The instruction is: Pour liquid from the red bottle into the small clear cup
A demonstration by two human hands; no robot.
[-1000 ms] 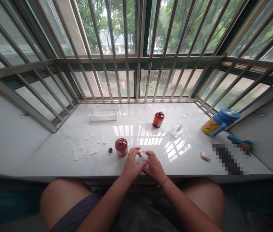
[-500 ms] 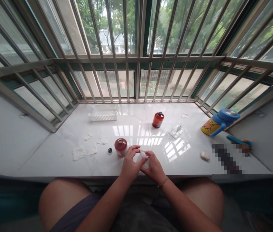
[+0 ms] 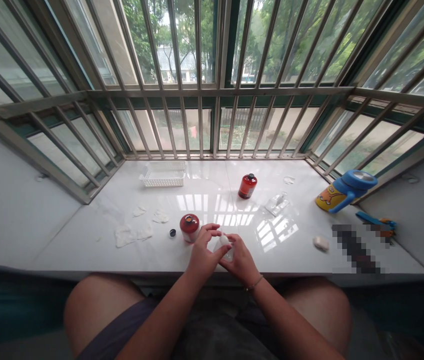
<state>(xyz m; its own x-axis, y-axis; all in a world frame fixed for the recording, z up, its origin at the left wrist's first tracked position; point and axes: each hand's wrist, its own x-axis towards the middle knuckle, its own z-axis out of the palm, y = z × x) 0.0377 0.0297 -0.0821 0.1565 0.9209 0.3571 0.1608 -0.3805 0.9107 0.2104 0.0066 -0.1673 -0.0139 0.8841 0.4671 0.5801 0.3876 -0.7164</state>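
Head view: we are holding a small clear bottle (image 3: 226,248) between both hands at the near edge of the white counter (image 3: 84,235). The left hand (image 3: 203,254) is closing its fingers around the bottle's white tip, thumb and forefinger pinching it; the right hand (image 3: 242,260) is wrapping the bottle's body from the other side, fingers curled shut on it. The bottle is sitting upright just above the counter, touching both hands.

Just beyond the left hand an open red jar (image 3: 190,227) is standing, with its small black cap (image 3: 172,232) lying beside it, further left. Crumpled white wipes (image 3: 134,232) are lying left of that. Well beyond the right hand a second, capped red bottle (image 3: 247,185) is standing.

We judge the step in hand to be working the tip of the clear bottle, twisting or seating it. The next move is calling for a steady right-hand grip while the left turns.
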